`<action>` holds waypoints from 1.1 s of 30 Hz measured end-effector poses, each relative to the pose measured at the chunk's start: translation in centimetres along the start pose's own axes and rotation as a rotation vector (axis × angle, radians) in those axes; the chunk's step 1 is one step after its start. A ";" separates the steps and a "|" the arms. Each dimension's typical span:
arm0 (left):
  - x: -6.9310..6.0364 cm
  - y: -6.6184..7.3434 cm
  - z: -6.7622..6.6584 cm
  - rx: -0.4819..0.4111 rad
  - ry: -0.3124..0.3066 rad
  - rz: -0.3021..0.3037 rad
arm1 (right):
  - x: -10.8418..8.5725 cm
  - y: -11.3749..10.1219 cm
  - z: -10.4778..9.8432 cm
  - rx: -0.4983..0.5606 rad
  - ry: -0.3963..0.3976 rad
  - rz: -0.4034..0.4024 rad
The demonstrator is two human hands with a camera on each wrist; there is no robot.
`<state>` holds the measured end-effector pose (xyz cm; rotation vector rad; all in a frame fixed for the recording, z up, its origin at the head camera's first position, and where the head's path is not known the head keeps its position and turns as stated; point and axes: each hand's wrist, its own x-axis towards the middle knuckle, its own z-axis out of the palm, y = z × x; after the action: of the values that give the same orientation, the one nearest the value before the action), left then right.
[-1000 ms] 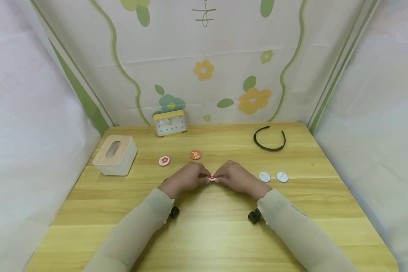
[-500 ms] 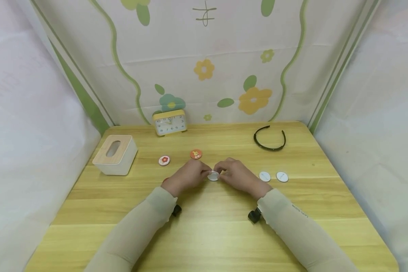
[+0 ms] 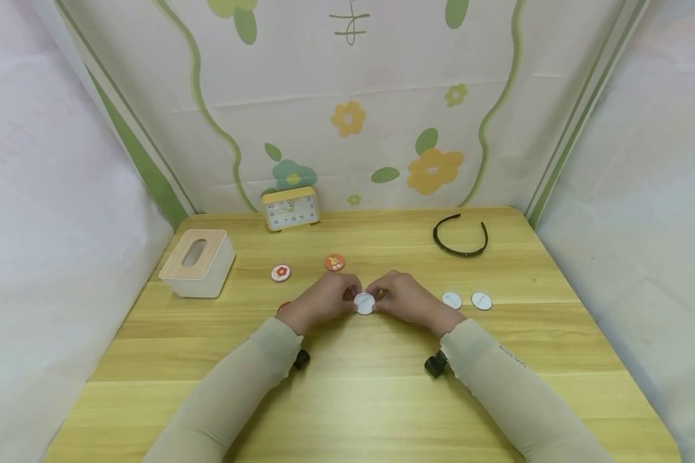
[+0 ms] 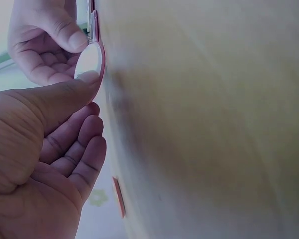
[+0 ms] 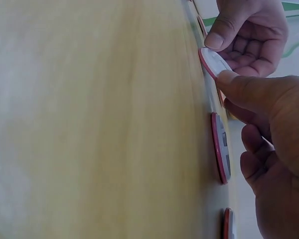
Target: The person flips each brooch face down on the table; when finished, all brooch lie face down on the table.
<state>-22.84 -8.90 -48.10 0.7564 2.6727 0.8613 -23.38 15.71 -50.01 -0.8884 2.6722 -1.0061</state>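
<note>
Tabletop point(image 3: 365, 399), clock point(image 3: 291, 211) numbered 1–12, disc point(image 3: 364, 303) in both hands point(image 3: 325, 299) point(image 3: 405, 299).

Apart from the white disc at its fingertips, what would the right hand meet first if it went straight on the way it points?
Probably the left hand, which holds the opposite edge of the white disc, though exact depth is hard to judge.
</note>
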 end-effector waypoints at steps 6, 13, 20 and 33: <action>0.2 -0.1 0.1 -0.002 -0.021 -0.012 | 0.1 0.3 0.1 -0.061 -0.035 -0.030; 0.4 -0.2 0.2 0.017 -0.036 -0.014 | 0.3 0.1 -0.1 -0.125 -0.076 -0.071; 0.3 -0.4 -0.3 0.007 -0.037 -0.026 | 0.5 -0.2 -0.2 -0.140 -0.109 -0.050; 2.3 -4.4 -4.8 -0.014 0.100 -0.192 | 0.7 -0.1 -0.1 -0.144 -0.116 -0.011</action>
<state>-28.30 -13.04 -47.04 0.4539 2.7668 0.8884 -23.86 15.27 -49.83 -0.9574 2.6702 -0.7471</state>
